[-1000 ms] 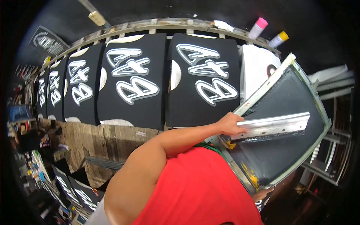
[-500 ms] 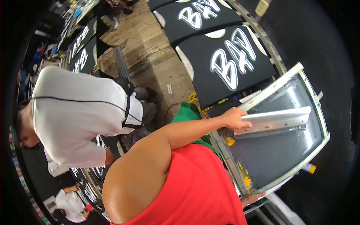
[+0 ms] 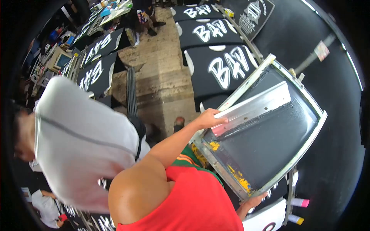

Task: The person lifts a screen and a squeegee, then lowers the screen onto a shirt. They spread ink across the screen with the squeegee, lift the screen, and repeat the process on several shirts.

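The left hand (image 3: 210,118) grips the squeegee (image 3: 254,107), the right hand (image 3: 254,201) holds the frame (image 3: 248,84) at its bottom corner, and tilting could slide the squeegee loose.

1 head-worn view, facing forward and down, near a framed screen (image 3: 266,133), dim edges unclear

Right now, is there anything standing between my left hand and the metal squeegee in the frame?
Nothing visible stands between them: your left hand grips the near end of the metal squeegee, which lies inside the frame.
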Tool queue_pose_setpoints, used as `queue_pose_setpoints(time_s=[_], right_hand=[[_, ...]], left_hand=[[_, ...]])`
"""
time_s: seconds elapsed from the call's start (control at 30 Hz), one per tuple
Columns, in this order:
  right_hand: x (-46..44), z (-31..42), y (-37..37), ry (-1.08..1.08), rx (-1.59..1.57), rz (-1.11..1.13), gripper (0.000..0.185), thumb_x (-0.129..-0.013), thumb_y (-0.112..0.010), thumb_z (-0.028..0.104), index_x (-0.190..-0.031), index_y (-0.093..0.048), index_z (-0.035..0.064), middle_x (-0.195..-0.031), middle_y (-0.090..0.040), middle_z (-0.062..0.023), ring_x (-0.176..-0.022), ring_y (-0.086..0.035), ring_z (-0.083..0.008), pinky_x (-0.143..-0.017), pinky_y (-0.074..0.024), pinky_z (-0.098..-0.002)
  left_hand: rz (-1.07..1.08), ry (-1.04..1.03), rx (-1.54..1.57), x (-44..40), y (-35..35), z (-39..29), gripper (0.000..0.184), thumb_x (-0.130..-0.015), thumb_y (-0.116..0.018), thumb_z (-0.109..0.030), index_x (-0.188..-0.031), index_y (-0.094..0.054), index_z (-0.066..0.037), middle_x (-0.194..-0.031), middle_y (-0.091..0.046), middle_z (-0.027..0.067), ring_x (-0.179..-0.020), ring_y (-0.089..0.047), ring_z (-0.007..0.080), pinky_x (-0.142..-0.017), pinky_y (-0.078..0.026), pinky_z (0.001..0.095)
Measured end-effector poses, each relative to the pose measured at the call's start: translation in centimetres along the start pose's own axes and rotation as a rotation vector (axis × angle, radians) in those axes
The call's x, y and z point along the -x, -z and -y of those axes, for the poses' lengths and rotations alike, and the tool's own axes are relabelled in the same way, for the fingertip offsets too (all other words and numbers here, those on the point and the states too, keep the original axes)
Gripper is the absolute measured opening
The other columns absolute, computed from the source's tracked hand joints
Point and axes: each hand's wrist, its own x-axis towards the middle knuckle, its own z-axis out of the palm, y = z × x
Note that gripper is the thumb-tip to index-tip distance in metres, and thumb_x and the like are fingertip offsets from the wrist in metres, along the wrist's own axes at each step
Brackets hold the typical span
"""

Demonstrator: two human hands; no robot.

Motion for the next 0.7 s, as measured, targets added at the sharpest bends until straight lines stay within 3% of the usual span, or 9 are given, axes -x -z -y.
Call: queue_pose_setpoints(time_s=[0.13,0.2,0.23,0.27,0.43,0.53,0.6,0.67,0.7], right_hand=[[7.2,6.4,-19.0,0.125,-0.055,0.135,0.075,-0.109,-0.031,0.054,-0.14,-0.051,-0.0108,-0.135,-0.059,-0.0225,-0.118,-0.059,-0.0344,-0.102,-0.0455,-0.0418],[13.5,10.0,-28.7,0.084,-0.179,0.083,0.072,-0.109,-0.032,0.053,-0.143,-0.049,-0.0082,-0.138,-0.057,-0.0209,-0.119,-0.057,-0.0336,-0.103,-0.0449,-0.0413],[15.5,10.7,-32.3,0.08,-0.112,0.192,0.074,-0.108,-0.033,0.055,-0.146,-0.047,-0.0067,-0.141,-0.055,-0.021,-0.12,-0.056,-0.0335,-0.104,-0.0449,-0.041],[17.2,11.6,-37.1,0.084,-0.037,0.13,0.077,-0.107,-0.034,0.058,-0.146,-0.047,-0.0073,-0.142,-0.055,-0.0217,-0.12,-0.056,-0.0345,-0.103,-0.0449,-0.0417],[26.8,20.6,-59.5,0.183,0.071,0.24,0.078,-0.107,-0.034,0.059,-0.146,-0.048,-0.0065,-0.14,-0.056,-0.0212,-0.12,-0.057,-0.0352,-0.102,-0.0453,-0.0426],[30.1,26.1,-68.7,0.228,0.01,0.379,0.079,-0.105,-0.038,0.062,-0.141,-0.054,-0.006,-0.136,-0.06,-0.017,-0.117,-0.059,-0.0332,-0.102,-0.046,-0.042],[29.0,25.9,-74.7,0.236,0.004,0.399,0.08,-0.104,-0.038,0.063,-0.142,-0.054,-0.0051,-0.137,-0.059,-0.0172,-0.118,-0.058,-0.0328,-0.101,-0.046,-0.0418],[27.3,25.7,-80.1,0.323,0.145,0.411,0.085,-0.102,-0.04,0.066,-0.136,-0.057,-0.0101,-0.13,-0.063,-0.0206,-0.114,-0.059,-0.0337,-0.1,-0.0449,-0.0407],[31.9,29.0,-81.8,0.256,0.231,0.439,0.087,-0.102,-0.04,0.066,-0.131,-0.059,-0.0133,-0.126,-0.065,-0.0226,-0.111,-0.06,-0.0343,-0.1,-0.0446,-0.0401]], left_hand=[[-0.083,0.025,0.126,-8.8,17.9,5.0,0.06,-0.078,-0.082,-0.056,-0.104,-0.077,-0.002,-0.091,-0.076,0.0089,-0.083,-0.068,0.0165,-0.078,-0.053,0.034],[-0.1,-0.017,0.13,-13.4,26.8,8.9,0.057,-0.078,-0.083,-0.055,-0.104,-0.077,-0.004,-0.091,-0.076,0.0072,-0.084,-0.068,0.0169,-0.078,-0.053,0.0337],[-0.079,-0.011,0.165,-14.7,31.9,9.5,0.056,-0.078,-0.083,-0.054,-0.103,-0.078,-0.004,-0.09,-0.076,0.0071,-0.084,-0.068,0.017,-0.078,-0.053,0.0338],[-0.105,-0.009,0.173,-16.4,37.3,10.5,0.056,-0.078,-0.083,-0.054,-0.103,-0.078,-0.004,-0.09,-0.076,0.0071,-0.084,-0.068,0.017,-0.078,-0.053,0.0338],[-0.198,0.03,0.132,-22.2,60.2,14.5,0.054,-0.078,-0.083,-0.053,-0.1,-0.078,-0.004,-0.091,-0.076,0.0102,-0.084,-0.068,0.0187,-0.079,-0.052,0.0355],[-0.243,0.102,0.077,-23.9,68.3,17.3,0.054,-0.079,-0.082,-0.053,-0.101,-0.078,-0.003,-0.09,-0.075,0.0104,-0.085,-0.068,0.0176,-0.078,-0.052,0.0345],[-0.363,0.15,0.225,-23.6,72.5,18.7,0.054,-0.078,-0.081,-0.053,-0.106,-0.078,-0.006,-0.096,-0.077,0.0125,-0.089,-0.071,0.0206,-0.083,-0.054,0.0364],[-0.417,0.163,0.199,-22.7,76.9,18.3,0.054,-0.08,-0.08,-0.051,-0.107,-0.078,-0.004,-0.096,-0.077,0.0134,-0.088,-0.072,0.021,-0.083,-0.054,0.0367],[-0.457,0.193,0.174,-22.3,78.9,18.4,0.054,-0.08,-0.08,-0.05,-0.108,-0.077,-0.003,-0.096,-0.077,0.0142,-0.088,-0.072,0.021,-0.083,-0.054,0.0367]])
